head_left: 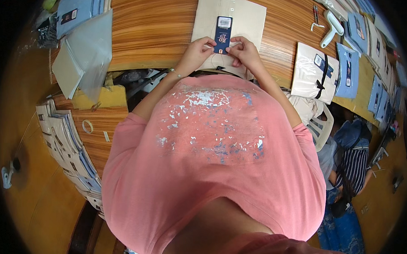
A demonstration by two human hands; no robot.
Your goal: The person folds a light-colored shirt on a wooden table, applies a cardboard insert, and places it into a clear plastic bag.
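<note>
A dark blue hang tag (223, 34) with a white barcode sticker lies on a folded cream garment (249, 18) at the front edge of the wooden table. My left hand (199, 52) is closed in a pinch at the tag's lower left edge. At the lower right corner, my right hand (244, 52) pinches the tag between thumb and finger, its other fingers curled. A thin thread seems to loop below the tag, between my hands. Part of the garment hangs toward me over the table's edge.
To the right are a lint roller (331, 28), small scissors-like snips (316, 18), a cream garment tied with black ribbon (316, 71) and blue garments (347, 70). Clear plastic sleeves (97, 50) stand at left, near a tape roll (87, 126) and stacked garments (65, 145). Another person (353, 166) sits at right.
</note>
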